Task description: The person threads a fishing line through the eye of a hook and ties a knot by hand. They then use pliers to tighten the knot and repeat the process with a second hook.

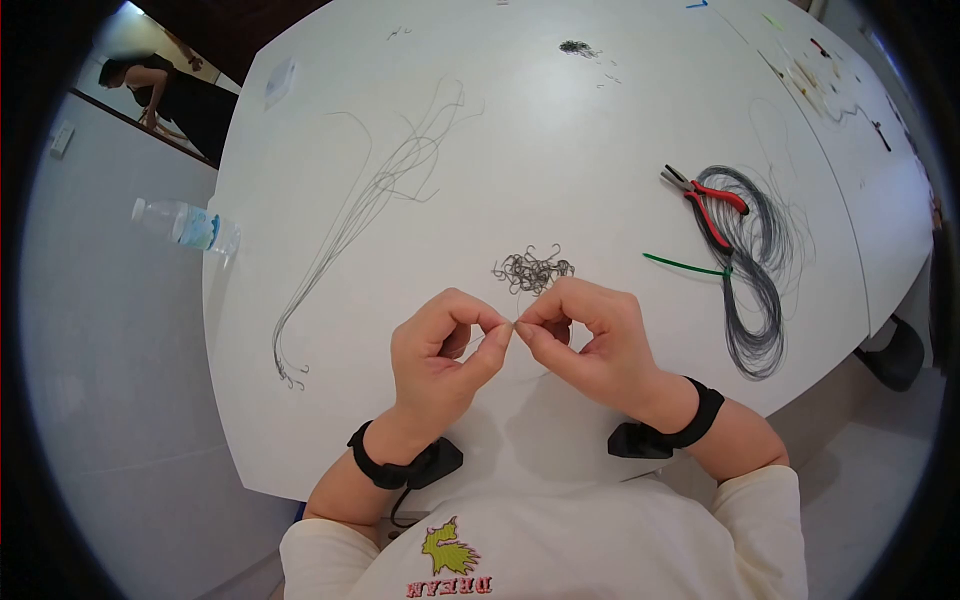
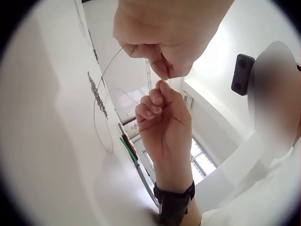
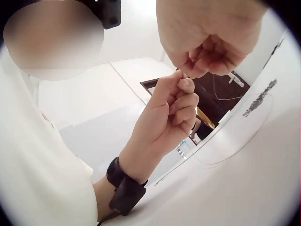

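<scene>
Both hands meet fingertip to fingertip above the table, just in front of a pile of dark metal hooks (image 1: 533, 268). My left hand (image 1: 440, 350) pinches a thin clear line between thumb and forefinger. Touching it, my right hand (image 1: 595, 340) pinches at the same spot. In the left wrist view the line (image 2: 95, 120) loops out from the hands past the hooks (image 2: 97, 95). The right wrist view shows the line (image 3: 247, 147) curving over the table. Whatever small piece lies between the fingertips is mostly hidden.
Hooked lines (image 1: 335, 235) stretch along the left of the white table (image 1: 330, 430). A bottle (image 1: 200, 228) lies at its left edge. Red-handled pliers (image 1: 712, 215) rest on coiled dark line (image 1: 752, 325) at the right, by a green tie (image 1: 685, 264). Another person (image 1: 175, 100) is at the upper left.
</scene>
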The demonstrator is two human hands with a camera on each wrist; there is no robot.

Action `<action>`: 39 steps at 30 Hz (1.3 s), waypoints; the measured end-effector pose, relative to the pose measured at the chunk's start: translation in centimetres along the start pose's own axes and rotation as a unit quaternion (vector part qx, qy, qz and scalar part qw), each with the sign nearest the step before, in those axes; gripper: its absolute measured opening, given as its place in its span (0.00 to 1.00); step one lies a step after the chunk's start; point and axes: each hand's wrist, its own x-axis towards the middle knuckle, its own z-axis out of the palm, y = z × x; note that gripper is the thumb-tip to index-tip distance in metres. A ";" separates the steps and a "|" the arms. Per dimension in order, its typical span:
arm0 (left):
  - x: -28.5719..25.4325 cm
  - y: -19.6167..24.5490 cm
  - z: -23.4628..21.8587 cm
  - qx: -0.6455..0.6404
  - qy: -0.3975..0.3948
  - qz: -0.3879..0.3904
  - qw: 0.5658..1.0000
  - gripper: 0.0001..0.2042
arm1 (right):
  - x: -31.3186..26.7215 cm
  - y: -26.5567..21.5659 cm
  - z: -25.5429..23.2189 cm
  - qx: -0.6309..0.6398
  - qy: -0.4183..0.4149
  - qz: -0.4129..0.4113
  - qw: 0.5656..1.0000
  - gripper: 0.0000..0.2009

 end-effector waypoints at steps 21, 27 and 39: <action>1.0 0.6 0.2 0.171 0.012 0.150 0.974 0.06 | 1.0 -0.6 -1.4 -0.317 -0.006 -0.311 0.896 0.06; 1.0 0.5 0.3 0.153 -0.012 0.152 0.976 0.06 | 1.5 -0.2 -2.1 -0.255 -0.024 -0.269 0.928 0.09; 0.9 0.1 0.0 0.123 -0.014 0.185 0.975 0.06 | 1.2 -0.7 -2.0 -0.059 -0.039 -0.040 0.997 0.02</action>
